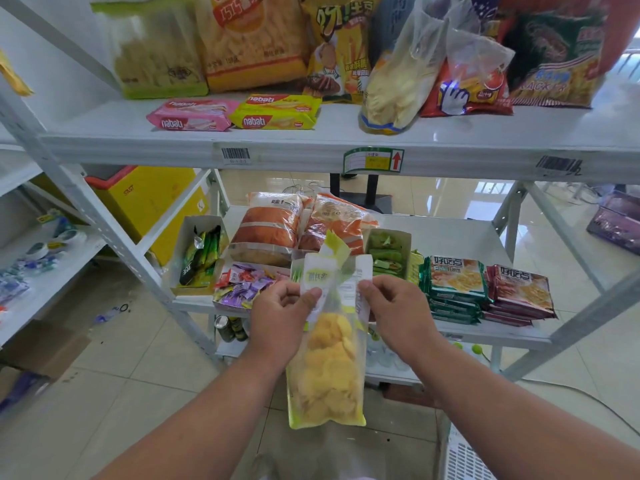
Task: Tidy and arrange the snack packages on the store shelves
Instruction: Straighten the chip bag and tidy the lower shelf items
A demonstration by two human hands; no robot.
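Bright daylight, floor glare, wide-angle bending, blurred edges

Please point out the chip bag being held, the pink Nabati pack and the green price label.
chip bag point(327, 372): head view, clear lower body
pink Nabati pack point(192, 114): head view, top face
price label point(373, 160): head view, centre

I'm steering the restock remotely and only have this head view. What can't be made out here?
- Chip bag label: the left hand and right hand cover parts of its top, and the print is blurred.
- Top-shelf snack bags: tops cut off by the frame's upper edge.
- Barcode tag digits: too small.
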